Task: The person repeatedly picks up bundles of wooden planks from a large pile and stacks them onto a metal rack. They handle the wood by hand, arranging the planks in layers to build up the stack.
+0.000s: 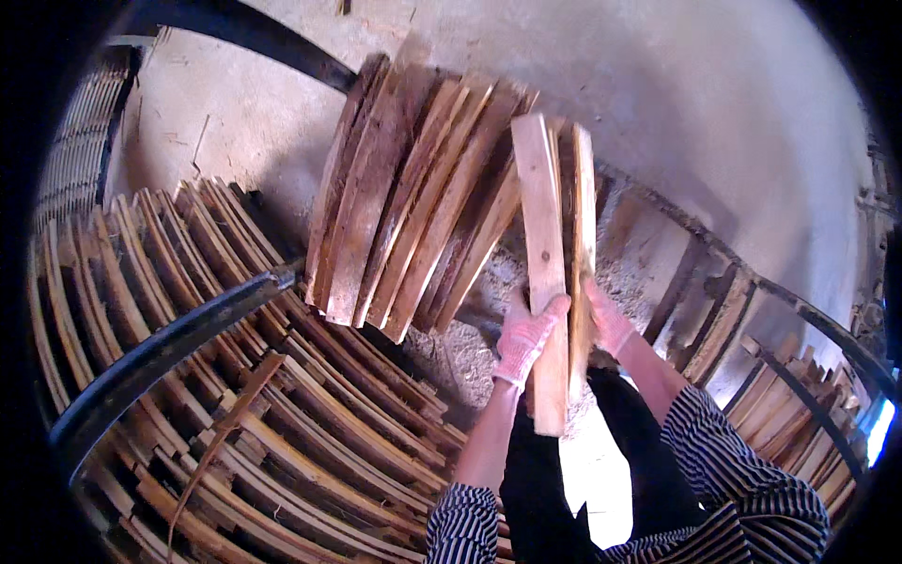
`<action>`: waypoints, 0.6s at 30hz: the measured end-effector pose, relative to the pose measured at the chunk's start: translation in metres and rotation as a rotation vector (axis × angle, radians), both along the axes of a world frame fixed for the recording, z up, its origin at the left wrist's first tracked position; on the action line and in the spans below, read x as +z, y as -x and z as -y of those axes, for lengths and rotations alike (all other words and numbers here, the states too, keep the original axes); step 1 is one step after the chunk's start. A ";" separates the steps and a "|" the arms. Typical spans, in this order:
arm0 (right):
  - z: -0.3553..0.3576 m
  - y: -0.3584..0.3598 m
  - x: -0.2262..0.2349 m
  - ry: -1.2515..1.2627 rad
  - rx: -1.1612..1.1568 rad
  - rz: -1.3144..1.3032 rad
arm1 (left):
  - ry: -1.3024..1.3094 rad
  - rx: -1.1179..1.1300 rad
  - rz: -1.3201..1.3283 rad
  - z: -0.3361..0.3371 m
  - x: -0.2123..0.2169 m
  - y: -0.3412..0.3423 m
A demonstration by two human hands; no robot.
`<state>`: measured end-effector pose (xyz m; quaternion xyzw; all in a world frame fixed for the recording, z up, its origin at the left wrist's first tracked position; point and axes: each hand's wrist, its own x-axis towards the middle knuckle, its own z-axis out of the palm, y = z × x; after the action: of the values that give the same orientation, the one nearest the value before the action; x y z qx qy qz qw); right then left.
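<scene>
My left hand (526,336), in a pale knit glove, grips the left edge of a light wooden slat (542,235) that I hold upright in front of me. My right hand (607,321), also gloved, holds the right side of a second slat (583,216) pressed just behind the first. The tops of both slats reach up against a fan of brown wooden slats (404,197) that lean side by side on a black metal rail (169,348).
Rows of curved brown slats (310,432) lie stacked across the lower left. More slats (714,320) rest along a dark rail (827,329) at the right. A pale concrete floor (676,103) spreads beyond. Sawdust lies under the leaning slats.
</scene>
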<state>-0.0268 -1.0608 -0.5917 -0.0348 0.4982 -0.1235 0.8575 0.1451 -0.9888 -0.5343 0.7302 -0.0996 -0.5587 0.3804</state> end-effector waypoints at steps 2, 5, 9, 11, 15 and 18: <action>0.012 0.012 0.061 0.046 0.121 -0.147 | 0.031 0.074 -0.353 0.003 0.022 0.018; 0.023 0.026 0.141 0.093 0.203 -0.277 | -0.034 0.222 -0.616 0.006 0.068 0.041; 0.015 0.048 0.215 0.127 0.225 -0.270 | -0.083 0.113 -0.424 0.006 0.156 0.067; -0.006 0.066 0.245 0.119 0.300 -0.371 | -0.180 -0.083 -0.099 -0.007 0.211 0.079; -0.077 0.109 0.300 0.024 0.002 -0.107 | -0.216 -0.300 0.088 -0.037 0.305 0.101; -0.102 0.130 0.322 0.000 -0.025 -0.035 | -0.181 -0.310 0.106 -0.058 0.348 0.122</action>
<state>-0.1569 -0.9586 -0.2700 -0.0305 0.5136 -0.1335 0.8470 0.0235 -0.9311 -0.1866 0.7657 -0.1802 -0.5783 0.2165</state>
